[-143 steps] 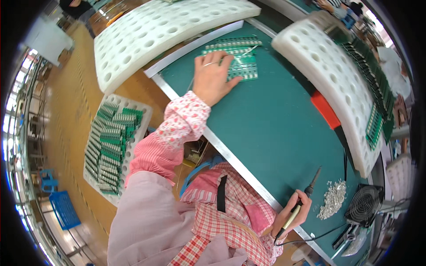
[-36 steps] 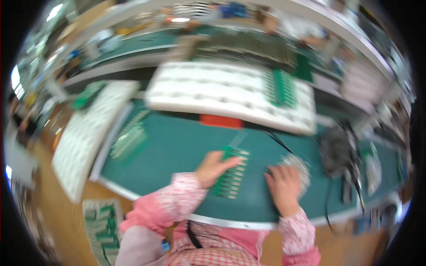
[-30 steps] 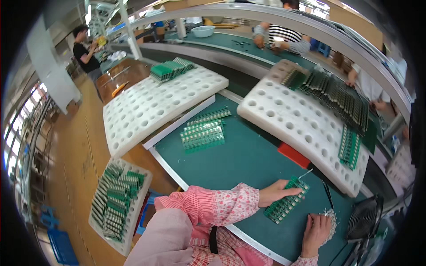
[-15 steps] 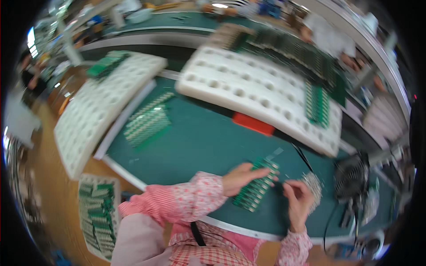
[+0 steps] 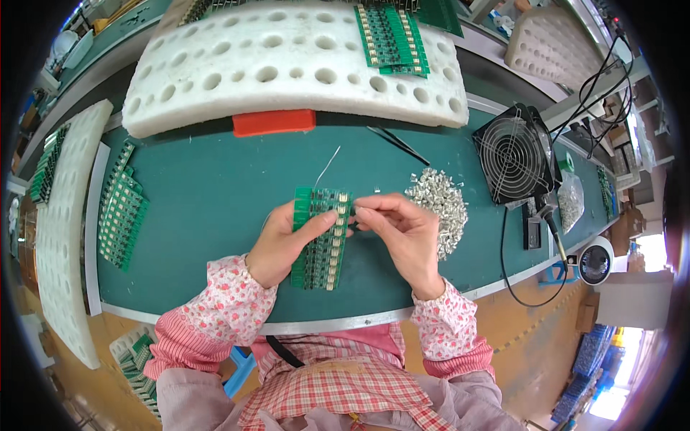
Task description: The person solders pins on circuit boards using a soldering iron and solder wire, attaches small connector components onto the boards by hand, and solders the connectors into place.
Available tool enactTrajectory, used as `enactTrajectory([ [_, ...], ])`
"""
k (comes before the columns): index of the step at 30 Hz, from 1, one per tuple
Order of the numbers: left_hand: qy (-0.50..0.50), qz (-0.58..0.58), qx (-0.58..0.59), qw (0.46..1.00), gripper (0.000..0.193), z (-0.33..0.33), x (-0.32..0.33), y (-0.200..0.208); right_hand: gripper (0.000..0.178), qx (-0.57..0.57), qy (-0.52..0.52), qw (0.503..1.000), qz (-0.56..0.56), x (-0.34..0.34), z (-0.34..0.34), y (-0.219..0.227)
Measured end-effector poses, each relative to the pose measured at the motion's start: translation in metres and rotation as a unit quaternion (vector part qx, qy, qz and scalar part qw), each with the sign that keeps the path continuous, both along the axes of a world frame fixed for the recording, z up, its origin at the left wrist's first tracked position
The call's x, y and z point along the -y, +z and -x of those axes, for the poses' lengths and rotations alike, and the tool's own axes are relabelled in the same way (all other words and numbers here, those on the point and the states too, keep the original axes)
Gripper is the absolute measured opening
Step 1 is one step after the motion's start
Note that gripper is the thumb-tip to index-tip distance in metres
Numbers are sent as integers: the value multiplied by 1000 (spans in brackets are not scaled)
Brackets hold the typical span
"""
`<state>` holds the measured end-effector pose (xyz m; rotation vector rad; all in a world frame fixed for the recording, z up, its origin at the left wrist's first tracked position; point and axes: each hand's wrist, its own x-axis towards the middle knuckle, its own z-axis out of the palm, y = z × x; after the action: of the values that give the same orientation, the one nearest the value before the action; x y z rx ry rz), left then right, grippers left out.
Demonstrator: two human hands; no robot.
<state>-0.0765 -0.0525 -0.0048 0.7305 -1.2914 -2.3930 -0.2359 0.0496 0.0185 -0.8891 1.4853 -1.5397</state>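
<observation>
My left hand (image 5: 284, 241) grips a green circuit board panel (image 5: 321, 251) by its left side, the thumb lying across its face. A column of small pale connectors runs down the panel's right side. At the panel's upper right edge, my right hand (image 5: 402, 233) is closed in a pinch; what sits between its fingertips is too small to make out. Beside the right hand lies a heap of small silvery-white connectors (image 5: 440, 215). Black tweezers (image 5: 400, 144) rest beyond the heap, and a thin wire or solder strand (image 5: 328, 165) lies just past the panel.
A white foam block (image 5: 287, 68) with holes carries more green boards (image 5: 394, 39) at the back, above a red box (image 5: 273, 122). Another foam slab (image 5: 65, 230) stands left, near stacked boards (image 5: 122, 215). To the right are a black fan (image 5: 514, 154) and a soldering iron (image 5: 550, 215).
My view has swung to the right and levelled. The right hand has come in from beside the heap to the panel's edge; the left still holds the panel, now more upright.
</observation>
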Motion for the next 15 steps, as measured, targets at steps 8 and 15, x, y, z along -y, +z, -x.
enactTrajectory([
  [8, -15, 40, 13, 999, 29, -1, -5, 1, 16, 60, -16, 998, 16, 0, 0, -11],
  [15, -9, 32, 7, 999, 31, 1, -8, 0, 21, 85, -15, 996, -2, 0, 2, -15],
])
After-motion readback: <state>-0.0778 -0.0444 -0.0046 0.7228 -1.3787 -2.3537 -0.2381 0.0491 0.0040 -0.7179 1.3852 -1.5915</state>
